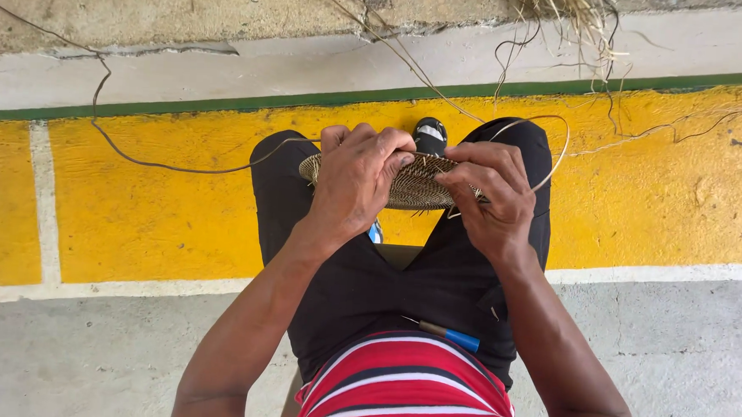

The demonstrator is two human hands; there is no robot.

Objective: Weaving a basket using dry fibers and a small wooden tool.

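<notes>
A flat round woven basket base [418, 185] of brown and pale fibre rests over my knees. My left hand [357, 179] grips its left half from above, fingers curled over the rim. My right hand [492, 197] pinches the right edge, where a thin cane strand [557, 158] loops out and back. Another long strand [173, 166] trails from the weave leftward over the floor. A small tool with a blue handle [457, 337] lies on my lap against the black trousers.
The floor has a wide yellow painted band [137, 207] edged in green and white, with grey concrete [89, 355] nearer me. Loose dry fibres [575, 17] lie at the top right. A sandalled foot [430, 136] shows beyond the basket.
</notes>
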